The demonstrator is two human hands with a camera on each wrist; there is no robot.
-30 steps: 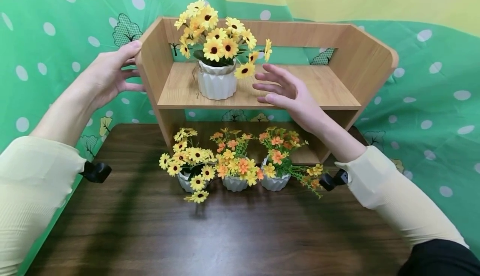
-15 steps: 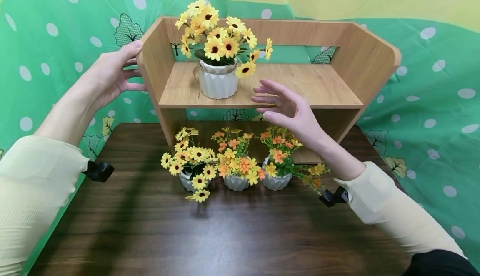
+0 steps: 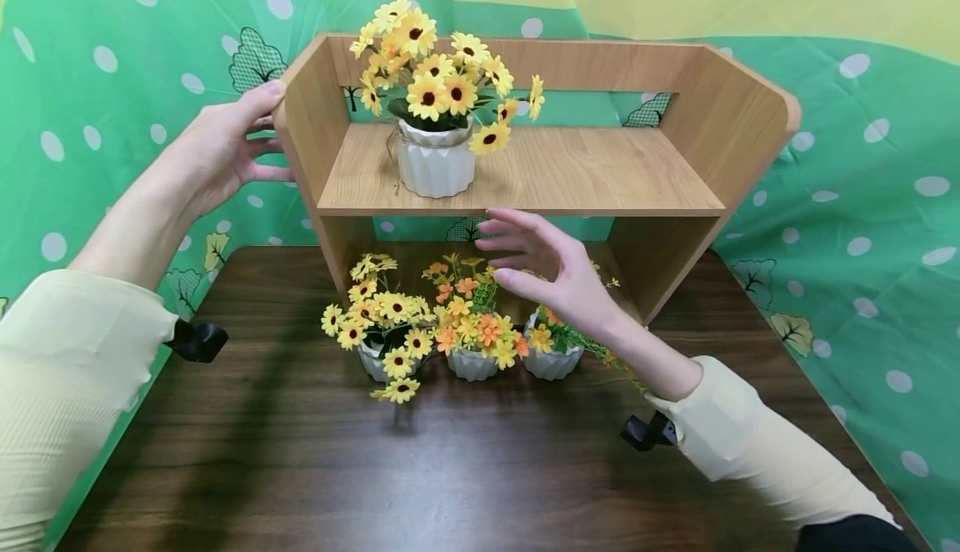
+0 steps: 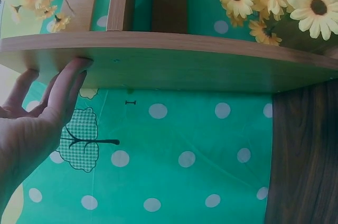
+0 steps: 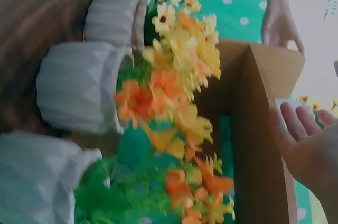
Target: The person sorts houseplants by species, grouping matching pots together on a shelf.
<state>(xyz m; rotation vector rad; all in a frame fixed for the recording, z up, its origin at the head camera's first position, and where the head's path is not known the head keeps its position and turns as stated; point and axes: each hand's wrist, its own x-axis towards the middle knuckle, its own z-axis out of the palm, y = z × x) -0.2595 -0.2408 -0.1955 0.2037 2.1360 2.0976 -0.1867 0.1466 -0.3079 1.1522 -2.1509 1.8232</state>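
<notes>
A light wooden two-tier shelf (image 3: 615,164) stands on the dark table. My left hand (image 3: 225,148) touches the outer face of its left side panel (image 4: 174,63) with fairly straight fingertips. A white pot of yellow daisies (image 3: 435,160) sits upright on the upper board, left of middle. My right hand (image 3: 551,264) holds nothing; its fingers are spread and relaxed in front of the shelf, above the front pots. In the head view it partly hides the right-hand pot of orange flowers (image 3: 552,362). Beside that are a pot of orange and yellow flowers (image 3: 471,364) and a pot of yellow daisies (image 3: 393,310).
The dark wooden table (image 3: 420,469) stretches forward of the pots. Behind the shelf hangs a green cloth (image 3: 862,193) with white dots and a yellow upper part. A small black device (image 3: 648,433) is fixed at the right cuff, and another black device (image 3: 197,342) at the left.
My right hand has come down and slightly left, from beside the upper pot to in front of the lower tier. My left hand stays on the side panel, and the pots have not moved.
</notes>
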